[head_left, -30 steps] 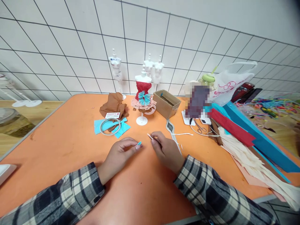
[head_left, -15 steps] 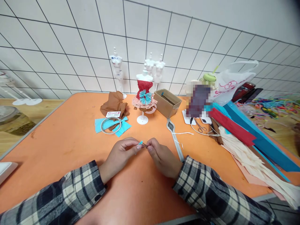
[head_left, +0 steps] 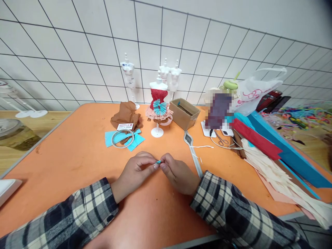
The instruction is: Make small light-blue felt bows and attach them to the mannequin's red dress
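Observation:
Between my fingertips is a tiny piece of blue crepe paper (head_left: 158, 162), with a bit of brown showing near it. My left hand (head_left: 137, 172) pinches it from the left. From the right, my right hand (head_left: 178, 174) is closed on its other end, thumb against curled fingers. Beyond the hands stands a small white dress form (head_left: 158, 84) wearing a red bodice, a blue pleated bow and a ruffled pink and brown skirt. Blue paper pieces (head_left: 138, 140), a roll of tape (head_left: 113, 139) and crumpled brown paper (head_left: 126, 112) lie left of it.
A cardboard box (head_left: 190, 121) stands right of the dress form, with a grey zipper-like strip (head_left: 196, 162) in front. Scissors (head_left: 222, 140), cables, phones and paper strips (head_left: 264, 166) crowd the right side. Bare white dress forms (head_left: 128, 72) stand at the back.
My fingertips have come closer together around the small blue paper, which has shifted slightly right and down. The brown bit between the hands now shows less.

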The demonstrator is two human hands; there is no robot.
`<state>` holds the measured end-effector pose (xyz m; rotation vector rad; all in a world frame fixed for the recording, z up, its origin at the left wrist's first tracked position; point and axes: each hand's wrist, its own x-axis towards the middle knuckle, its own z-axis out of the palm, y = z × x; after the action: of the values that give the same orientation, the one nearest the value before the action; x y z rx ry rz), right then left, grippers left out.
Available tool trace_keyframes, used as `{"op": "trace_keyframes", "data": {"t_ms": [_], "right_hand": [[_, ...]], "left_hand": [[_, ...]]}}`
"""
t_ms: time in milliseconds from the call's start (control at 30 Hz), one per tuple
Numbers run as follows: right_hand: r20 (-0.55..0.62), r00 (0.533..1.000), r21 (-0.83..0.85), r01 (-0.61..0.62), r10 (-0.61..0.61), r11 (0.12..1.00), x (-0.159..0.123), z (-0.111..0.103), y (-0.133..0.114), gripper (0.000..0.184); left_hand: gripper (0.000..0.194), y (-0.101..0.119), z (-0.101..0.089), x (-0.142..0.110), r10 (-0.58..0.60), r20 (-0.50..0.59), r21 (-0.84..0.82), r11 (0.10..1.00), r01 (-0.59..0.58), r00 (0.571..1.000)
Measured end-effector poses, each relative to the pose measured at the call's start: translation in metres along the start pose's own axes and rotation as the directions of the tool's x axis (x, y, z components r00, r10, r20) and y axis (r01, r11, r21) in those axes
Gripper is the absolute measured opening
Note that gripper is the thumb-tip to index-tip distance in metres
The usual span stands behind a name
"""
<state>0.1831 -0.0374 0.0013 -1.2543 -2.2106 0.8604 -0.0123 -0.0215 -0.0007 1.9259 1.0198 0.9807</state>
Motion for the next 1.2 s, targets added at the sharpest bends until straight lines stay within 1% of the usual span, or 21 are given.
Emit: {"op": "trace_keyframes", "data": {"t_ms": [133,533,833,1200], "right_hand": [[-0.005,1.000,-0.001,-0.009,0.009,1.000,-0.0003,0.0007,-0.0003,0.018],[-0.011,1.000,0.013,0.003,-0.003,1.000,-0.0004,0.0016,-0.0018,0.019],[-0.018,1.000,-0.023,0.006,-0.006,1.000,-0.0003,0.0034,0.0007,0.020],[-0.019,1.000,-0.075,-0.002,0.000,0.997,-0.0022,0.0034,-0.0028,0.021]], "left_hand": [[0.021,0.0001,-0.0001,-0.0011,-0.008,0.015,0.012,1.000,0.007,1.000],[0.019,0.0038,-0.0006,-0.0011,-0.002,0.009,-0.012,1.000,0.002,1.000],[0.020,0.0019,-0.0016,-0.0005,0.008,0.034,-0.036,0.999,-0.006,0.999],[0.022,0.0022,-0.0014,-0.0006,0.014,0.059,-0.066,0.998,-0.010,0.998]]}}
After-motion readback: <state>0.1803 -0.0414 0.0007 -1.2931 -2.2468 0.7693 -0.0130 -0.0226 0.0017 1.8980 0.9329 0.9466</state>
